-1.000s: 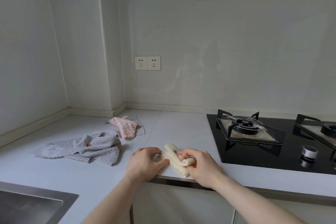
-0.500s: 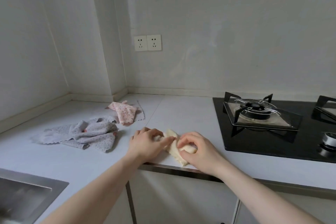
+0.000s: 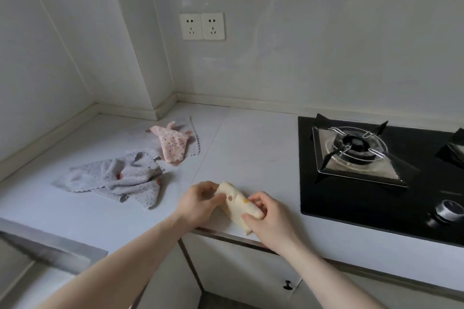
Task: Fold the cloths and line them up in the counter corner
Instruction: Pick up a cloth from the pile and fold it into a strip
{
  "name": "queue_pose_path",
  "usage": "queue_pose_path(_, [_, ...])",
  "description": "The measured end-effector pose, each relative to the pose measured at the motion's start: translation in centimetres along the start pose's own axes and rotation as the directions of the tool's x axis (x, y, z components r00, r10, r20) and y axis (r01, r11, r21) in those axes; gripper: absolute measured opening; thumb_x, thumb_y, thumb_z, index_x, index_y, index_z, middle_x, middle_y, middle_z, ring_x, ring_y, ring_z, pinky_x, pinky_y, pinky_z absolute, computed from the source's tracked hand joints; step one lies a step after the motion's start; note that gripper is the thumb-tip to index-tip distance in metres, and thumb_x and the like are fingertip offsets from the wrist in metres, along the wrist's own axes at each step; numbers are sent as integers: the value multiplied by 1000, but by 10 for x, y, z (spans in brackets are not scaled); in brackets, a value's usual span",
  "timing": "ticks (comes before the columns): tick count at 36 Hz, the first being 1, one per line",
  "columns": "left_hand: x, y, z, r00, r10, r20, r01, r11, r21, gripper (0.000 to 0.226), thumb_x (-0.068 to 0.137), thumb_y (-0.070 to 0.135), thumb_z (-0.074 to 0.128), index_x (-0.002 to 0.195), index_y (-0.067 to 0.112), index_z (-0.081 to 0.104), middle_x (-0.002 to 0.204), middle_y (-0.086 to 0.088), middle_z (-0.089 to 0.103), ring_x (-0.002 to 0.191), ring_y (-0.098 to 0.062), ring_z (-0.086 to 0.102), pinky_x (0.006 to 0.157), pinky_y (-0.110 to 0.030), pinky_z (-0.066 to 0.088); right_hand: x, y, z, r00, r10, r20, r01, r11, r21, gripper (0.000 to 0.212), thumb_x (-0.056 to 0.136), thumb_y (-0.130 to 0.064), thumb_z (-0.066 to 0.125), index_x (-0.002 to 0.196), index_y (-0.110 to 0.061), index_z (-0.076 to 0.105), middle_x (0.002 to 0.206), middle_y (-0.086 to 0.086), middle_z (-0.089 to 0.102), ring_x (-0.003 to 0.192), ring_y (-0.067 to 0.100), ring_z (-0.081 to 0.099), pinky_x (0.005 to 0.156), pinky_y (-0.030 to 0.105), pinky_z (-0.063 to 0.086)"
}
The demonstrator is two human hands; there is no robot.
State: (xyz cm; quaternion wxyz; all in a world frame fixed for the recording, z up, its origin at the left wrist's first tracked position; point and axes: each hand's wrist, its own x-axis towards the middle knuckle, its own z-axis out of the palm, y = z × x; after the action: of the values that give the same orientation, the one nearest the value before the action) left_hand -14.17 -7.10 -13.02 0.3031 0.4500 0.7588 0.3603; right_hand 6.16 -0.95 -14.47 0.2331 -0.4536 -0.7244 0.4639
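A cream cloth (image 3: 237, 204), folded into a narrow strip, lies at the counter's front edge. My left hand (image 3: 200, 204) pinches its far end and my right hand (image 3: 267, 218) grips its near end. To the left, a crumpled grey dotted cloth (image 3: 118, 179) is spread loosely on the counter. Behind it a pink dotted cloth (image 3: 172, 144) lies bunched on top of a flat pale cloth (image 3: 192, 130) with a zigzag edge. The counter corner (image 3: 160, 110) sits beyond them under the wall.
A black gas hob (image 3: 376, 183) with a burner (image 3: 356, 144) and a knob (image 3: 449, 209) fills the right of the white counter (image 3: 251, 145). A steel sink rim (image 3: 50, 248) shows at lower left. Two wall sockets (image 3: 202, 26) are above the corner.
The camera has tilted down. Both hands have shifted their hold on the cream cloth, which now shows a longer strip between them.
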Motion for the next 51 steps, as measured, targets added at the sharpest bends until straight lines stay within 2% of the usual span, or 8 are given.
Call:
queue_pose_path(3, [-20, 39, -11, 996, -90, 26, 92, 990, -111, 23, 75, 45, 66, 84, 23, 66, 84, -2, 72, 70, -13, 59, 69, -33, 47, -15, -26, -14, 993, 118, 25, -121, 979, 164, 24, 80, -9, 75, 91, -27, 64, 83, -5, 69, 77, 16, 64, 60, 29, 57])
queue_pose_path(8, [-65, 100, -39, 988, -128, 90, 143, 973, -180, 21, 74, 47, 67, 84, 30, 60, 90, -6, 76, 86, -32, 69, 82, -57, 54, -64, -92, -66, 977, 211, 25, -212, 955, 207, 21, 83, -22, 78, 97, -31, 64, 94, -8, 71, 89, 13, 68, 68, 21, 57])
queue_pose_path(13, [-110, 180, -70, 983, -85, 165, 135, 939, -318, 57, 61, 58, 76, 105, 28, 56, 97, -1, 77, 87, -16, 70, 85, -46, 53, -120, -152, -124, 962, 272, 1, -262, 926, 271, 31, 78, -25, 81, 104, -32, 67, 103, -8, 72, 92, 12, 71, 73, 32, 62])
queue_pose_path(16, [-121, 223, -75, 972, -14, 236, 87, 949, -304, 71, 57, 67, 78, 112, 29, 56, 100, 0, 77, 91, -12, 71, 85, -40, 55, -149, -177, -159, 955, 277, -104, -237, 927, 292, 32, 78, -24, 82, 107, -30, 68, 102, -9, 73, 92, 6, 70, 74, 24, 59])
queue_pose_path(20, [-126, 279, -62, 953, 104, 286, -19, 958, -287, 51, 75, 50, 85, 111, 22, 63, 96, 0, 75, 86, -9, 71, 79, -34, 56, -178, -193, -201, 940, 254, -226, -188, 942, 278, 28, 80, -25, 80, 106, -32, 69, 99, -15, 72, 92, 1, 68, 78, 21, 57])
queue_pose_path(28, [-130, 366, 5, 870, 341, 356, -217, 913, -346, 17, 93, 4, 70, 107, 10, 63, 81, -1, 73, 71, -6, 71, 59, -18, 52, -221, -177, -276, 869, 317, -381, -178, 917, 358, 31, 82, -32, 78, 111, -32, 68, 100, -11, 72, 92, 9, 70, 80, 29, 61])
queue_pose_path(35, [-142, 428, 84, 803, 412, 430, -284, 899, -332, 22, 91, 21, 75, 110, 27, 67, 95, 5, 74, 88, -11, 72, 68, -27, 59, -263, -138, -351, 802, 414, -431, -230, 880, 416, 31, 87, -38, 75, 115, -31, 66, 106, -10, 71, 98, 8, 69, 81, 29, 61])
queue_pose_path(51, [-201, 575, 320, 761, 403, 509, -266, 909, -322, 28, 88, 27, 79, 115, 24, 69, 93, 7, 75, 80, -8, 74, 67, -22, 57, -371, -28, -583, 688, 481, -543, -269, 864, 425, 16, 90, -28, 72, 102, -19, 71, 89, 0, 77, 76, 14, 74, 66, 24, 51])
